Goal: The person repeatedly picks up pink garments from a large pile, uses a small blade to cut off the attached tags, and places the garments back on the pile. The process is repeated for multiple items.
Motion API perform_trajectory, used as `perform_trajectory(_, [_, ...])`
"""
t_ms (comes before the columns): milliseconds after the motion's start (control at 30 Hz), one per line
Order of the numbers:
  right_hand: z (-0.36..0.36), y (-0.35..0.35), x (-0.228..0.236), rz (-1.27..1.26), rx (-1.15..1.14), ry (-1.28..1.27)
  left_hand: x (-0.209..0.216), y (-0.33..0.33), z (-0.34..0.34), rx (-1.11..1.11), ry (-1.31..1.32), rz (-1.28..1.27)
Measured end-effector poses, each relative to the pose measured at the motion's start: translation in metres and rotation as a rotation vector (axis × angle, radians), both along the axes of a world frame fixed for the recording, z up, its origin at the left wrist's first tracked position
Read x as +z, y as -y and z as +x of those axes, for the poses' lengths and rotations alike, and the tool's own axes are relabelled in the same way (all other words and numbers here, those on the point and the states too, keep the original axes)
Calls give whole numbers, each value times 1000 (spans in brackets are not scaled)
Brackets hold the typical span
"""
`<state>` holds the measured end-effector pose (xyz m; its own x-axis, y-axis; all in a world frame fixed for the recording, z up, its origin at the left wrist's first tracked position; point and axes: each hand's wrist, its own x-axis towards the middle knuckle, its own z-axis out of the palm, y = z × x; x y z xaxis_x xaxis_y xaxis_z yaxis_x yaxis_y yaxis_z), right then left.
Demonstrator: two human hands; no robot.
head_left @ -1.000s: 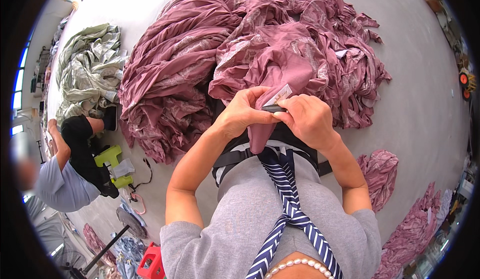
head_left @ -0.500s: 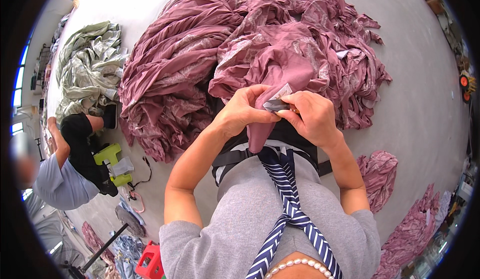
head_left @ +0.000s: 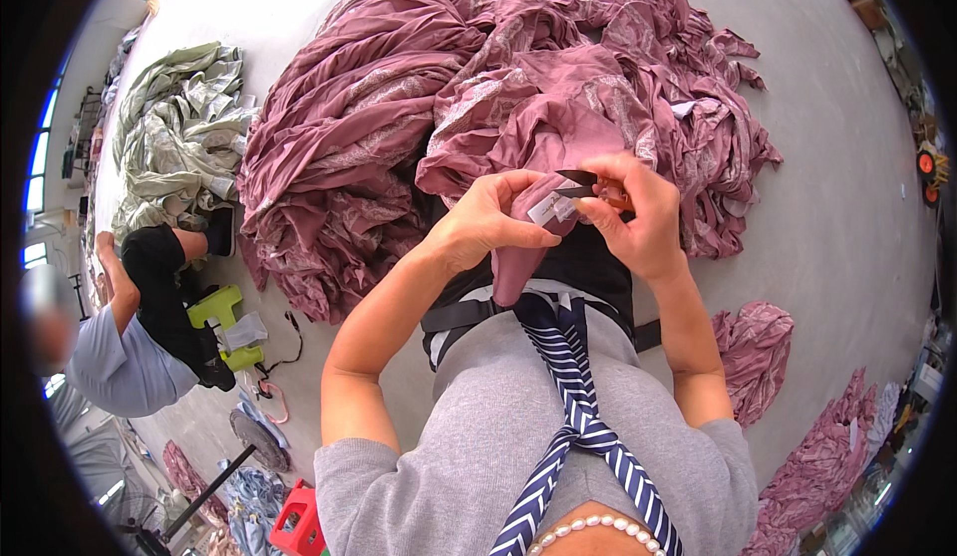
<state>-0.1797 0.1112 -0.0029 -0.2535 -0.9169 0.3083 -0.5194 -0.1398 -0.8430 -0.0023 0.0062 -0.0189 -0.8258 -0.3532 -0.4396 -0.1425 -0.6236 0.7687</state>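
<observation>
In front of my waist, my left hand [head_left: 477,225] pinches an edge of dusky-pink patterned fabric [head_left: 516,267] between thumb and fingers. A small white label [head_left: 550,209] lies against the cloth just right of those fingertips. Closed around the orange handles of thread snips [head_left: 577,177], my right hand [head_left: 641,215] holds the dark blades apart at the label's upper right edge. The held cloth runs forward into a big crumpled pile of the same fabric [head_left: 369,88] and hangs down to my lap.
On the left a seated person [head_left: 140,327] sits by a lime-green stool [head_left: 219,322] and a pale green fabric heap [head_left: 179,128]. A red plastic stool [head_left: 299,521] is at lower left. Smaller pink heaps [head_left: 755,357] lie to my right on the grey floor [head_left: 837,217].
The snips have shifted a little to the right and their blades have parted, baring the white label they partly covered. My left hand keeps its pinch in nearly the same spot.
</observation>
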Motion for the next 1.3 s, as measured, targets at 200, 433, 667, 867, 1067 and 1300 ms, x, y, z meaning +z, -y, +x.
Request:
perform_trajectory(200, [-26, 15, -18, 152, 237, -38, -4, 12, 8, -207, 71, -662])
perform_trajectory(433, [-57, 25, -48, 293, 36, 381, -30, 70, 32, -57, 149, -630])
perform_trajectory(667, [-36, 41, -60, 107, -218, -262, -55, 77, 16, 36, 100, -95])
perform_trajectory(867, [42, 41, -32, -160, -117, -338, -49, 85, 5, 72, 97, -90])
perform_trajectory(1067, [3, 49, -28, -110, 111, -142, -42, 85, 7, -78, 95, -612])
perform_trajectory(1300, [-22, 61, -22, 304, 136, 422, -28, 59, 9, -90, 24, -1029])
